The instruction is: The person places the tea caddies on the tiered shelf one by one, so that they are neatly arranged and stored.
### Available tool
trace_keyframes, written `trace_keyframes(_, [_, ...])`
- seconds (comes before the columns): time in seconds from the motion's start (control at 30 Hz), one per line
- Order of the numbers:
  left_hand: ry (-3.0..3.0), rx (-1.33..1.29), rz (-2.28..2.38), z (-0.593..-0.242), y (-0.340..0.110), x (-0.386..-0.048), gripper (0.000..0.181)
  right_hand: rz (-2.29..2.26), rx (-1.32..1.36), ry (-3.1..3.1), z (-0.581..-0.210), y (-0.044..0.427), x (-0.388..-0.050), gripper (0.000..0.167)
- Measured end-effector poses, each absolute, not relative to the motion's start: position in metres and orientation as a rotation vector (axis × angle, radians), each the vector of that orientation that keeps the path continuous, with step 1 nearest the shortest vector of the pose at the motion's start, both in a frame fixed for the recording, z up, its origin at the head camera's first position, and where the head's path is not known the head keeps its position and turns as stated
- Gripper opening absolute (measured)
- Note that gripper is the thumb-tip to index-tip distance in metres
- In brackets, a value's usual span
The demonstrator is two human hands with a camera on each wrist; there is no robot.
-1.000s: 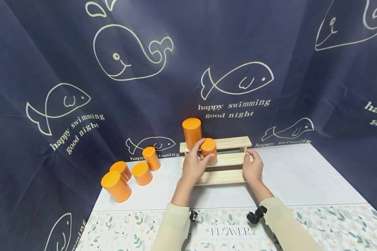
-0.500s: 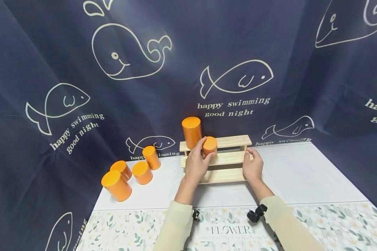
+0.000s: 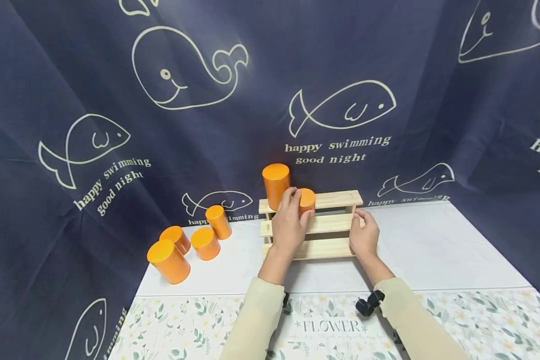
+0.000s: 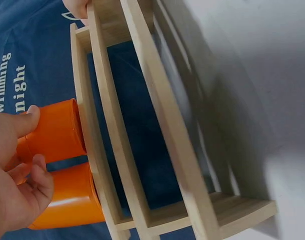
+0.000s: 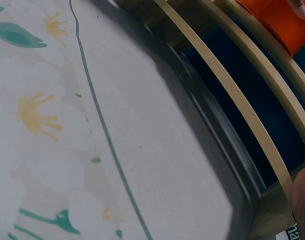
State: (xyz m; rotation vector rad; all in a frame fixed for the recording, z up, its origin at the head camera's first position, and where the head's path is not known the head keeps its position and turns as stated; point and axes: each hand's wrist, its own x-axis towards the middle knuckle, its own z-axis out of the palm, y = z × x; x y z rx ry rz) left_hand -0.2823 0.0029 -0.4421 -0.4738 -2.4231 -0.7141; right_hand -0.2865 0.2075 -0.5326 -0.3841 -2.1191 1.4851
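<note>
A three-step wooden shelf rack [image 3: 328, 223] stands on the white table against the dark curtain. On the left of its top step rests a tall orange canister [image 3: 276, 182]. Just right of that, my left hand [image 3: 290, 225] holds a shorter orange canister [image 3: 307, 198] between thumb and fingers. In the left wrist view the short canister [image 4: 55, 131] has its base at the top step, beside the tall canister [image 4: 72, 197]. My right hand [image 3: 364, 232] grips the rack's right end; only part of that hand [image 5: 303, 195] shows in the right wrist view.
Several more orange canisters of different sizes, among them a large one [image 3: 168, 261] and a slim one [image 3: 218, 222], stand on the table to the left. A flower-print cloth [image 3: 184, 325] covers the front. The dark curtain [image 3: 234, 140] hangs behind the rack.
My left hand has moved the short canister up and slightly right, from in front of the top step to its surface. The right hand keeps its hold on the rack's end.
</note>
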Motion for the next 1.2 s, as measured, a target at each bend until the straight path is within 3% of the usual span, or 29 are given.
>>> trace_keyframes(0.3, [-2.317,-0.463,-0.568,-0.435,0.013,-0.287,0.04,1.474,-0.38,-2.085,-0.526,0.21,-0.286,0.034])
trace_keyframes(0.5, [-2.33,-0.454,-0.526,-0.431,0.015,-0.291,0.037,1.476,-0.396,-2.09,-0.529,0.211,-0.286,0.035])
trace_keyframes(1.2, [-2.422,-0.41,-0.377,-0.445,0.027,-0.305,0.066,1.487,-0.397,-2.094,-0.532,0.207,-0.285,0.036])
